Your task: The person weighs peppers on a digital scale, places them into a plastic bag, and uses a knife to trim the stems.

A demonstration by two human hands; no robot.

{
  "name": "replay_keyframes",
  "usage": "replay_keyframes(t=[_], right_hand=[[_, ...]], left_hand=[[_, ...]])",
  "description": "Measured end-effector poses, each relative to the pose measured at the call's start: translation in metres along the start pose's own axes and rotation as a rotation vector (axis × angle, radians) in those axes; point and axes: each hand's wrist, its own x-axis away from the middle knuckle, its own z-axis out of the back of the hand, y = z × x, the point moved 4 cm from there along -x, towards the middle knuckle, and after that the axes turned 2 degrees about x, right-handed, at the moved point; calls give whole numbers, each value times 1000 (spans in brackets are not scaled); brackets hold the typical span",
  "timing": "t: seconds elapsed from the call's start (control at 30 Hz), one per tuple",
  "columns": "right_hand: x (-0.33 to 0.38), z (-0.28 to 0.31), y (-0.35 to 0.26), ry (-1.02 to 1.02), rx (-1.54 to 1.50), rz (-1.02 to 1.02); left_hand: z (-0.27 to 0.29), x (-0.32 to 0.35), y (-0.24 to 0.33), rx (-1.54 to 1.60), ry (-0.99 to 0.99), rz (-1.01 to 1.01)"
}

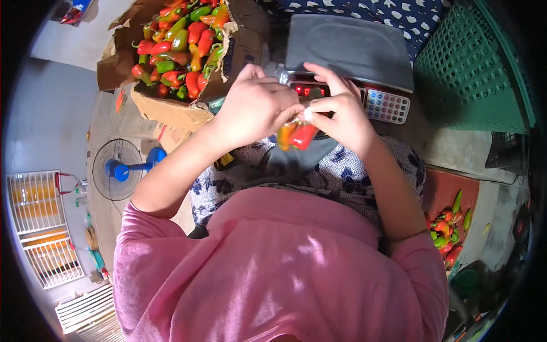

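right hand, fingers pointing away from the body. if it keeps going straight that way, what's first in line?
Most likely the scale. The right hand, pinching a clear bag of peppers together with the left hand, points up-picture at the scale's red display and grey platform. How far the hand is above it is unclear.

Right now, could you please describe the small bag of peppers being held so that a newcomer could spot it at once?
Start at the grey weighing scale with its red display. Just in front of it, the left hand and right hand meet, pinching a small clear bag of peppers between them. Unlike the loose peppers in the cardboard box, these few red and orange ones are wrapped and hang below the fingers.
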Motion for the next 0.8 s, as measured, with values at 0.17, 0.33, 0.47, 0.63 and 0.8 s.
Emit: replay_keyframes(t=[0.17, 0.33, 0.47, 0.63, 0.8], right_hand=[[11, -18, 18, 184, 130, -31], [11, -23, 35, 249, 204, -176], [16, -30, 41, 241, 186, -174], [19, -43, 39, 147, 231, -190], [19, -47, 37, 147, 232, -160]], left_hand=[[-21, -18, -2, -7, 74, 215], [-58, -17, 6, 8, 119, 332], [-78, -15, -9, 68, -24, 569], [-87, -13, -18, 0, -264, 583], [-97, -11, -21, -40, -313, 581]])
